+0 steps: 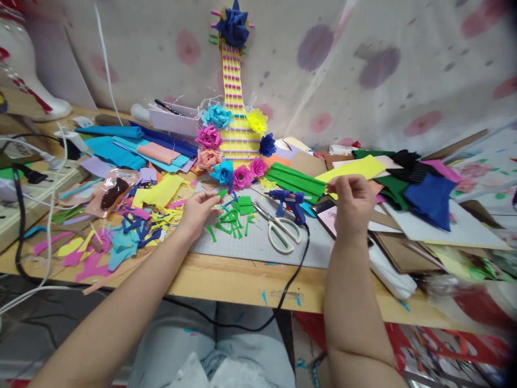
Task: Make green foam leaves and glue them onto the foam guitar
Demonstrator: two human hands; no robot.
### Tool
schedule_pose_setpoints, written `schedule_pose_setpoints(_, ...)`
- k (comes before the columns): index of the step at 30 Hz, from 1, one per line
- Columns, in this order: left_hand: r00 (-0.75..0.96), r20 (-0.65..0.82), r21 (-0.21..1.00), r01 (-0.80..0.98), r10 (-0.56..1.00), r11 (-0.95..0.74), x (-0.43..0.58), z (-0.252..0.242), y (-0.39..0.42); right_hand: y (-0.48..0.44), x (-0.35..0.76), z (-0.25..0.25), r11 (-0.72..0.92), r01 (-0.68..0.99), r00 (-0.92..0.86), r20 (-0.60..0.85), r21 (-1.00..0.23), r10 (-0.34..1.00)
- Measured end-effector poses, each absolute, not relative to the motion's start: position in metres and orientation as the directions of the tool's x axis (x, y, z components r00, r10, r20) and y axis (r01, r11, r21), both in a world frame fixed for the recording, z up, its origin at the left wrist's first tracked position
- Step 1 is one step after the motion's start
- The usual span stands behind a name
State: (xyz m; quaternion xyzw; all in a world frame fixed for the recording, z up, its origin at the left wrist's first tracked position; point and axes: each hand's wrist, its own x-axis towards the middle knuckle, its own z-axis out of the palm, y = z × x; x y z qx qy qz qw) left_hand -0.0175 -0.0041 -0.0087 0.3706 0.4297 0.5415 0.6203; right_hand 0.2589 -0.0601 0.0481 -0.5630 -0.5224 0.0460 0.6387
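Note:
My left hand [198, 212] reaches over the grey cutting mat [258, 245], its fingertips pinched on a small green paper scrap [222, 194] beside a pile of green paper cuttings [234, 214]. My right hand [352, 203] is held above the mat's right side, fingers curled in a pinch on the edge of a yellow paper sheet [355, 168]. Between the hands lie white-handled scissors [280, 230] and a blue glue gun [291, 202]. Behind them stands a yellow paper guitar [238, 129] ringed with paper flowers.
Coloured paper scraps [121, 237] cover the wooden table [226, 280] on the left. Stacked blue sheets [129, 145] lie at the back left, green folded paper [294, 180] and dark felt pieces [424, 188] on the right. The glue gun's black cable [291, 285] hangs over the front edge.

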Motion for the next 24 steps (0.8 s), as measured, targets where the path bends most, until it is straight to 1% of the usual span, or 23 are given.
schedule_pose_setpoints(1,0.038,-0.119,0.936,-0.329,0.992,0.125,-0.016,-0.009,-0.004,-0.062,0.271,0.045,0.313,0.549,0.445,0.588,-0.775,0.675)
schedule_pose_setpoints(3,0.031,-0.098,0.953,-0.285,0.995,0.103,-0.015,-0.01,-0.005,-0.063,0.288,0.035,0.161,0.626,0.368,0.472,-0.763,0.801)
schedule_pose_setpoints(4,0.027,-0.09,0.96,-0.265,0.996,0.094,-0.014,-0.01,-0.006,-0.062,0.292,0.029,0.088,0.674,0.322,0.398,-0.733,0.859)
schedule_pose_setpoints(6,0.024,-0.074,0.97,-0.229,0.997,0.077,-0.014,-0.011,-0.006,-0.059,0.291,0.015,0.007,0.75,0.248,0.291,-0.661,0.924)
schedule_pose_setpoints(8,0.027,-0.06,0.977,-0.203,0.998,0.064,-0.015,-0.011,-0.007,-0.052,0.283,0.003,-0.014,0.792,0.196,0.233,-0.611,0.952)
schedule_pose_setpoints(10,0.03,-0.05,0.981,-0.188,0.998,0.055,-0.016,-0.012,-0.007,-0.045,0.273,-0.005,-0.034,0.804,0.196,0.211,-0.593,0.958)
schedule_pose_setpoints(14,0.036,-0.043,0.984,-0.17,0.998,0.049,-0.016,-0.012,-0.007,-0.036,0.26,-0.012,-0.128,0.758,0.293,0.16,-0.639,0.942)
schedule_pose_setpoints(16,0.039,-0.047,0.985,-0.166,0.998,0.053,-0.016,-0.012,-0.007,-0.037,0.256,-0.011,-0.118,0.729,0.333,0.199,-0.674,0.921)
schedule_pose_setpoints(20,0.024,-0.063,0.985,-0.16,0.998,0.066,-0.015,-0.013,-0.006,-0.044,0.243,-0.006,0.055,0.603,0.35,0.326,-0.795,0.878)
schedule_pose_setpoints(22,0.016,-0.064,0.986,-0.152,0.998,0.066,-0.014,-0.014,-0.006,-0.049,0.23,-0.003,0.16,0.552,0.274,0.359,-0.819,0.892)
schedule_pose_setpoints(24,0.017,-0.061,0.988,-0.142,0.998,0.063,-0.014,-0.015,-0.006,-0.054,0.214,0.0,0.24,0.561,0.158,0.386,-0.793,0.909)
